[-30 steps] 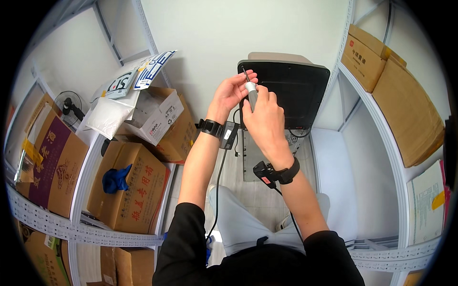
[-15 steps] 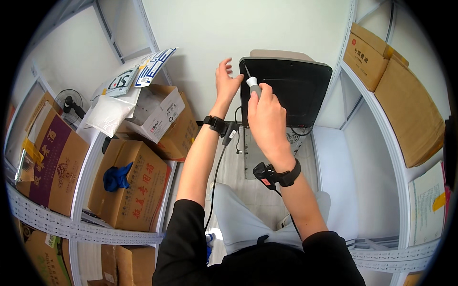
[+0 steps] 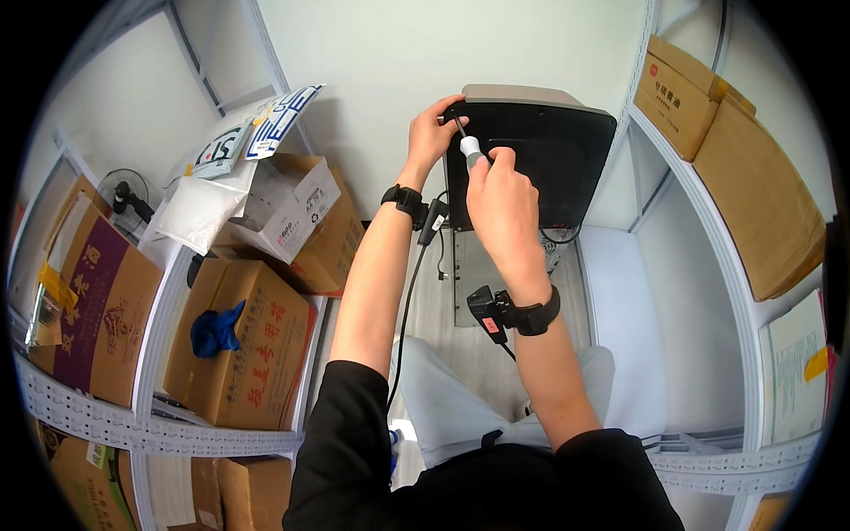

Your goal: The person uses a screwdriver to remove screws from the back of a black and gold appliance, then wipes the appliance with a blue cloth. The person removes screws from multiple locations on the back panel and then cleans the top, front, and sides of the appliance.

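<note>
In my right hand [image 3: 505, 208] is a screwdriver [image 3: 471, 148] with a white and grey handle, my fingers closed around it. Its thin shaft points up and left to the top left corner of a black panel [image 3: 540, 168]. At that corner is my left hand [image 3: 430, 134], its fingers over the edge and its thumb on the front beside the screwdriver's tip. The panel forms the face of an upright device with a beige-grey top [image 3: 518, 93]. My hand and the screwdriver cover part of the panel; whether the tip sits in a screw is too small to tell.
Beneath the device stands a metal case [image 3: 469, 274] with cables. Shelving on the left holds cardboard boxes [image 3: 248, 354], parcel bags [image 3: 202, 212] and a blue cloth [image 3: 217, 329]. Flat cartons [image 3: 757, 195] lean on the right rack. Wrist-worn devices [image 3: 531, 314] trail cables.
My left hand has moved up and right from beside the panel onto its corner. My right hand with the screwdriver has shifted slightly, the tip staying near that corner.
</note>
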